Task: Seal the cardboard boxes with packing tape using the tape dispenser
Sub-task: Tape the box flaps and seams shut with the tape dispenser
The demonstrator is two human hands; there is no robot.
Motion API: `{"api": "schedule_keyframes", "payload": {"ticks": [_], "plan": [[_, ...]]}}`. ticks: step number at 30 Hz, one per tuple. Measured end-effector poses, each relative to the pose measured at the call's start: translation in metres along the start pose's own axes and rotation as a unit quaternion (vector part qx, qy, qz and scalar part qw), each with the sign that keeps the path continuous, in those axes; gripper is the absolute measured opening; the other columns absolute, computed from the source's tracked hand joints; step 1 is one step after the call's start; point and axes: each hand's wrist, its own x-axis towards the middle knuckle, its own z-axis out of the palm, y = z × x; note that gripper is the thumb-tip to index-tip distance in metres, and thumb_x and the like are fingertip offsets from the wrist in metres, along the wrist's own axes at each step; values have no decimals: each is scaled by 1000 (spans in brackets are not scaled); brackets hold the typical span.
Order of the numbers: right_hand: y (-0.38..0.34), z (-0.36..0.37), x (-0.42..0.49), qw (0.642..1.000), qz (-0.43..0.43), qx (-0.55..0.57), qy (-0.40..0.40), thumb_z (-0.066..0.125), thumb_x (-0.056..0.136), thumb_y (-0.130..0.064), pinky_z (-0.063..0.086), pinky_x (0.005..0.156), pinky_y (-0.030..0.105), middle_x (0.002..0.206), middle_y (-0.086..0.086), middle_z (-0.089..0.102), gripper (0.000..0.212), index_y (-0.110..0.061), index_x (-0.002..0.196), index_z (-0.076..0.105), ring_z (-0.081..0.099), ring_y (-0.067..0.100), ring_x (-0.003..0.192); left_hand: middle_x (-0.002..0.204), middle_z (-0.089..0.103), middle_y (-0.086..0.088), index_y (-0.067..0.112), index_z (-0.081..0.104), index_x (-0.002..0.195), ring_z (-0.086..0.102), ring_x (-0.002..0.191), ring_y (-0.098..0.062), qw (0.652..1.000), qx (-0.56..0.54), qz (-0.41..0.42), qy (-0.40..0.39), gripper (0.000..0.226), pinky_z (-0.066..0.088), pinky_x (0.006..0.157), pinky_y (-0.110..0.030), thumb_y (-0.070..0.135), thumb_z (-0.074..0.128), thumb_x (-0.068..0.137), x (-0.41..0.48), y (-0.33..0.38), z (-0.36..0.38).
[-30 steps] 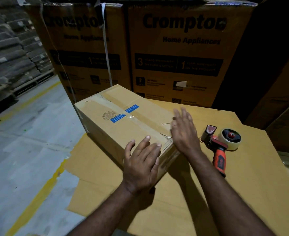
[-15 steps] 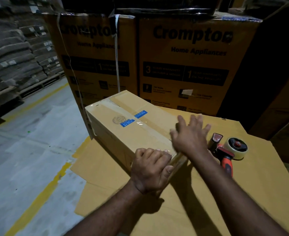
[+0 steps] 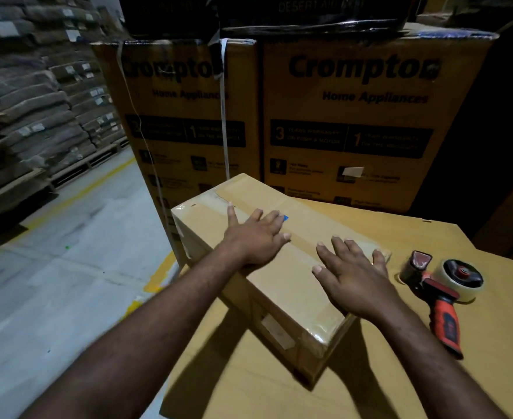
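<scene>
Cardboard box (image 3: 291,285), long and plain brown, lies at the centre of a flat cardboard sheet (image 3: 279,394) that serves as the work surface, its length running from 5 o'clock near the person to 11 o'clock. Clear packing tape (image 3: 318,331) shows as a glossy band along the top seam and over the near corner; a blue label (image 3: 285,218) peeks out beyond the fingers. Left hand (image 3: 255,237): flat on the far half of the top, fingers straight and spread, gripping nothing. Right hand (image 3: 355,279): flat on the near half, fingers likewise spread, pressing down. Tape dispenser (image 3: 439,294): red handle, roll mounted, lying on its side on the sheet at 3 o'clock of the box, just beside it and untouched. Printed appliance cartons (image 3: 355,116): stacked at 12 o'clock, behind the sheet. Concrete floor (image 3: 67,252) with yellow lines: 9 o'clock. Stacked sacks (image 3: 37,101) on pallets: 10 o'clock. Step in hand, by judgement: rubbing the laid tape down onto the seam. Next move likely calls for the right hand to leave the box, reach to 3 o'clock and close round the handle, while the left steadies the box or moves it off for another.
</scene>
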Motion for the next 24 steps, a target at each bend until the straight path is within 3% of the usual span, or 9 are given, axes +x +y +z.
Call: {"api": "schedule_keyframes", "payload": {"ticks": [9, 13, 16, 19, 21, 24], "plan": [[-2, 5, 2, 1000, 9, 14, 11, 16, 101, -62, -12, 121, 50, 166, -15, -8, 58, -47, 156, 7, -12, 8, 152, 171, 2, 6, 26, 7, 163, 6, 157, -15, 991, 23, -129, -6, 67, -19, 110, -75, 60, 7, 105, 43, -121, -11], [-6, 3, 7, 999, 18, 21, 19, 17, 102, -60, -11, 122, 48, 166, -17, -6, 56, -48, 156, 10, -10, 7, 152, 171, 1, 7, 26, 9, 163, 5, 157, -17, 990, -36, -133, -5, 61, 3, 118, -72, 52, 16, 108, 54, -142, -11], [-5, 3, 6, 999, 21, 32, 22, 17, 101, -60, -10, 122, 47, 166, -18, -4, 56, -48, 156, 13, -9, 6, 152, 171, 8, 2, 21, 12, 163, 20, 155, -27, 982, -89, -165, 27, 63, 24, 118, -61, 51, 20, 108, 55, -147, -10], [-3, 5, 1, 998, 24, 45, 45, 13, 93, -66, -9, 123, 45, 165, -21, 2, 64, -48, 154, 19, -5, 3, 152, 167, 26, -6, 19, 19, 162, 33, 149, -31, 972, -126, -194, 39, 65, 34, 116, -51, 54, 22, 108, 58, -150, -14], [-2, 7, -2, 995, 38, 60, 67, 18, 91, -68, -7, 123, 44, 165, -21, 9, 66, -47, 153, 25, 0, 2, 152, 159, 41, -11, 20, 27, 160, 41, 143, -33, 973, -129, -188, 43, 63, 37, 109, -49, 55, 26, 108, 59, -149, -19], [-3, 8, -2, 992, 46, 74, 96, 31, 94, -66, -2, 124, 43, 163, -18, 20, 62, -41, 150, 36, 10, 4, 151, 154, 46, -12, 21, 33, 158, 45, 139, -34, 971, -148, -180, 57, 61, 40, 106, -50, 54, 35, 107, 51, -151, -26]]}}
